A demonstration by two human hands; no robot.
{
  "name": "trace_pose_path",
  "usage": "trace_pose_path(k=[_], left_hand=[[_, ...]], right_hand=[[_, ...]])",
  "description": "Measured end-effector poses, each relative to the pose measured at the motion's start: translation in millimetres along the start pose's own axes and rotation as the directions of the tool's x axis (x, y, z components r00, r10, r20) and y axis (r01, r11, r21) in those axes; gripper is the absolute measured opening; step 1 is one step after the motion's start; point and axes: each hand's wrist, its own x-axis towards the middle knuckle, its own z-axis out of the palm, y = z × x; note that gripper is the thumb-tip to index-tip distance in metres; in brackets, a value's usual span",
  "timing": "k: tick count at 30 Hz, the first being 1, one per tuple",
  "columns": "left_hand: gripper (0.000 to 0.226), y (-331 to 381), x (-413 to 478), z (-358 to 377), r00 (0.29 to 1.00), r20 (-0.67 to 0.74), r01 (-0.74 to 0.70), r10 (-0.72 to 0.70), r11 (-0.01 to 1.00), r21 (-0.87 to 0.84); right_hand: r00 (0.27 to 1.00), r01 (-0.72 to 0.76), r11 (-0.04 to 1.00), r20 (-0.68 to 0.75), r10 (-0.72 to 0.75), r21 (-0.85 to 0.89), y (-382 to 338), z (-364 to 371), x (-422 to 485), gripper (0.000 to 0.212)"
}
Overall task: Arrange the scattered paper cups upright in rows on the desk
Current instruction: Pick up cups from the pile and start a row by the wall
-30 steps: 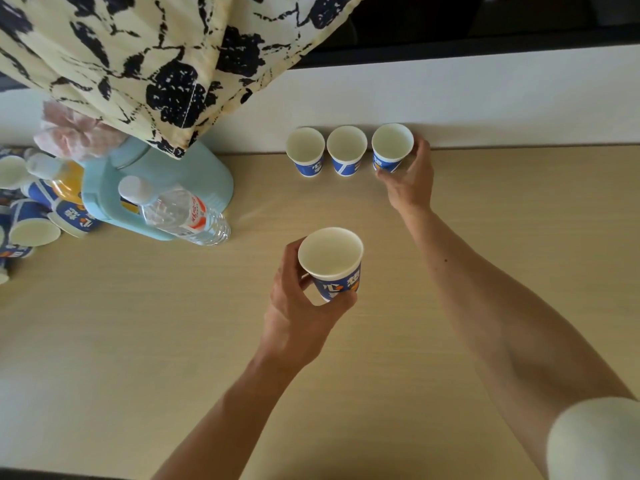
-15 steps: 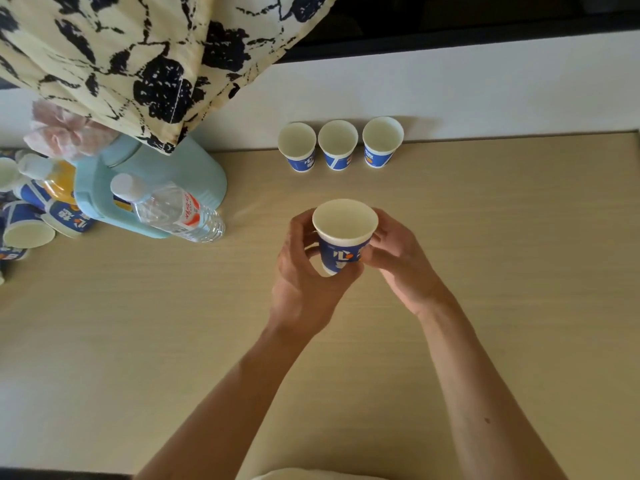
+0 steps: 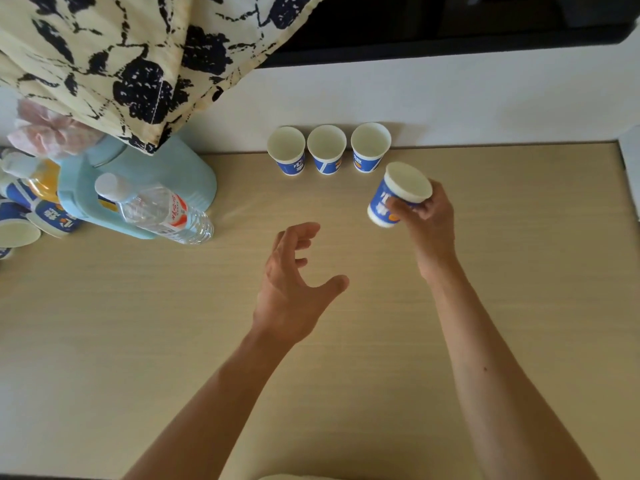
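Along the back edge of the desk [image 3: 346, 393], against the white wall, 3 paper cups are standing upright in 1 row, mouths up: the left cup [image 3: 286, 151], the middle cup [image 3: 326, 149] and the right cup [image 3: 370, 147]. 1 further cup, the held cup [image 3: 403, 190], is tilting in the right hand [image 3: 431, 225], whose fingers [image 3: 401, 206] are curling round its blue side. It is near the right cup but not touching it. The left hand [image 3: 294, 292] is hovering over the middle of the desk, fingers spread and holding nothing. At the left edge, loose cups [image 3: 55, 218] are lying heaped. 1 light-blue jug [image 3: 145, 168] and the frame edge are hiding part of the heap, so its count cannot be told. 1 clear water bottle [image 3: 162, 213] is leaning on the jug, 1 orange bottle [image 3: 43, 180] and 1 pink crumpled wad [image 3: 48, 133] are sitting beside it, and 1 patterned cloth [image 3: 121, 57] is hanging over them.
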Motion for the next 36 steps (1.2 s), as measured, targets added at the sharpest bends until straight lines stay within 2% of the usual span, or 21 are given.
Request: trace_pose_path(k=[2,6,16,36], left_hand=[[0.067,-3,-5,1,1.0,-0.009,0.026,-0.026,1.0,-0.003],[0.064,-8,-14,2,0.998,-0.001,0.057,-0.057,0.998,-0.009],[0.056,-2,-13,-3,0.996,-0.041,0.078,-0.082,0.994,-0.081],[0.05,-6,-24,-13,0.994,-0.057,0.092,-0.097,0.992,-0.091]], right_hand=[[0.998,0.026,0.997,-0.064,-0.03,-0.07,5,-7,25,0.057],[0.992,0.082,0.975,-0.077,-0.1,-0.205,11,-14,66,0.057],[0.983,0.087,0.93,-0.123,-0.138,-0.356,27,-11,115,0.066],[0.98,0.115,0.907,-0.102,-0.17,-0.406,39,-10,131,0.068]])
